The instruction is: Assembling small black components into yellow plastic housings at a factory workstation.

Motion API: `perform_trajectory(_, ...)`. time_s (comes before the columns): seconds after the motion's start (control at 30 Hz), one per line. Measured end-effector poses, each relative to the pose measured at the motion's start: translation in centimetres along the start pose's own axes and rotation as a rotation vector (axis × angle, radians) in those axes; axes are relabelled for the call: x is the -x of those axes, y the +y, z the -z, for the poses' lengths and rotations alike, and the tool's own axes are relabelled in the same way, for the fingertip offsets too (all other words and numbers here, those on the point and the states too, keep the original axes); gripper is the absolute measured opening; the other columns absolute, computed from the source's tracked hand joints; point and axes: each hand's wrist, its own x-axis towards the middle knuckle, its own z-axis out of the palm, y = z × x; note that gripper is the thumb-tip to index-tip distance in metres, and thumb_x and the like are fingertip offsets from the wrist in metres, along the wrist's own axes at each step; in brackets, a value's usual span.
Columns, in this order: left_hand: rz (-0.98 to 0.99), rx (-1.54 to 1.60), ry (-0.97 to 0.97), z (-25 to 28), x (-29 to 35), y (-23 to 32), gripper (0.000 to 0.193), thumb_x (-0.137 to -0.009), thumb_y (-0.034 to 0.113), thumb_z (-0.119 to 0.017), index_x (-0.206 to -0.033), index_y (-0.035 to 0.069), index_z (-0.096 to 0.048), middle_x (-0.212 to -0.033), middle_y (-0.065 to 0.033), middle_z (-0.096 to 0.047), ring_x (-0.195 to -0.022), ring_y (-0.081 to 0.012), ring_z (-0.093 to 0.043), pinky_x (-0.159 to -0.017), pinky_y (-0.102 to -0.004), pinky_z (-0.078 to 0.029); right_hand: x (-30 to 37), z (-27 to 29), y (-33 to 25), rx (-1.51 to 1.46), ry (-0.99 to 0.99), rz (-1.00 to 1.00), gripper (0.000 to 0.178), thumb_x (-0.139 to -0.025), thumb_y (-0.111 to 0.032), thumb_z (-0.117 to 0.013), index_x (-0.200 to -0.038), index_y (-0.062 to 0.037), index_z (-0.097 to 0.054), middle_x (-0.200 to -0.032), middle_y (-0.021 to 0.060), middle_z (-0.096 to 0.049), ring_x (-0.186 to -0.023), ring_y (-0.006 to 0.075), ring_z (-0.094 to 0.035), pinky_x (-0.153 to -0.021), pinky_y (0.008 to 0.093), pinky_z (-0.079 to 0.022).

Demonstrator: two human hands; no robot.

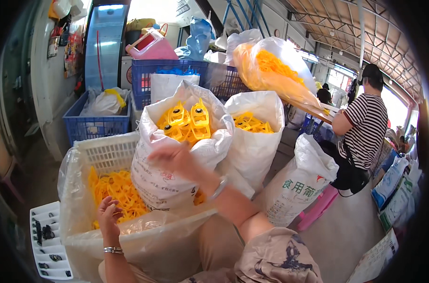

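My left hand (109, 216) is raised over the near left part of a plastic-lined crate (106, 150), its fingers loosely bent and apart, with nothing seen in them. Yellow plastic parts (114, 192) fill that crate. My right hand (174, 161) reaches across the front of a white woven sack (160, 184) standing in the crate; motion smears its fingers, so what they hold, if anything, is hidden. In the sack's mouth lie yellow toy-like plastic pieces (191, 119) with round black-and-white spots.
A white tray (45, 206) with small black parts lies left of the crate. Two more white sacks (257, 153) stand to the right, near a pink stool (318, 207). Blue crates (99, 126) stand behind. A person in a striped shirt (365, 127) works at the right.
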Motion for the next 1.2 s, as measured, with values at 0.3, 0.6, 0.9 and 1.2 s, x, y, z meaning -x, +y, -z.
perform_trajectory(0.3, 0.043, 0.138, 0.198, 1.0, -1.1, 1.4, 0.025, -0.079, 0.008, -0.056, -0.103, 0.006, -0.052, -0.079, -0.0058, -0.058, -0.060, -0.0117, -0.053, -0.053, -0.0232, -0.044, -0.6, -13.2, 9.7, -0.757, -0.254, -0.681, 0.014, -0.079, -0.019, -0.061, -0.071, -0.0083, -0.058, -0.056, -0.0026, -0.052, -0.045, 0.0074, -0.045, -0.040, 0.0214, -0.033)
perform_trajectory(0.6, 0.008, 0.221, 0.278, 2.8, -0.3, 4.6, 0.020, -0.079, 0.006, -0.051, -0.098, 0.003, -0.055, -0.083, -0.0113, -0.062, -0.062, -0.0181, -0.058, -0.058, -0.0292, -0.048, -6.1, -19.5, 17.9, -0.633, -0.302, -0.870, 0.011, -0.077, -0.006, -0.060, -0.086, 0.0002, -0.059, -0.062, 0.0034, -0.055, -0.047, 0.0097, -0.049, -0.036, 0.0231, -0.036)
perform_trajectory(0.9, 0.039, 0.312, 0.288, 5.3, 0.9, 5.6, 0.021, -0.080, 0.003, -0.044, -0.099, -0.002, -0.053, -0.086, -0.0154, -0.061, -0.065, -0.0213, -0.058, -0.061, -0.0312, -0.049, -0.4, -27.6, 31.3, 0.372, -0.861, -0.181, 0.029, -0.073, -0.003, -0.056, -0.101, -0.0080, -0.062, -0.074, 0.0118, -0.062, -0.065, 0.0195, -0.061, -0.055, 0.0331, -0.048)
perform_trajectory(1.2, 0.065, 0.349, 0.260, 6.7, 0.9, 5.9, 0.025, -0.080, 0.004, -0.042, -0.103, -0.004, -0.051, -0.090, -0.0169, -0.060, -0.073, -0.0225, -0.059, -0.067, -0.0328, -0.049, 3.5, -33.0, 35.8, 0.708, -1.291, -0.172, 0.039, -0.076, -0.005, -0.049, -0.114, -0.0116, -0.054, -0.112, 0.0132, -0.056, -0.100, 0.0305, -0.055, -0.083, 0.0387, -0.045)
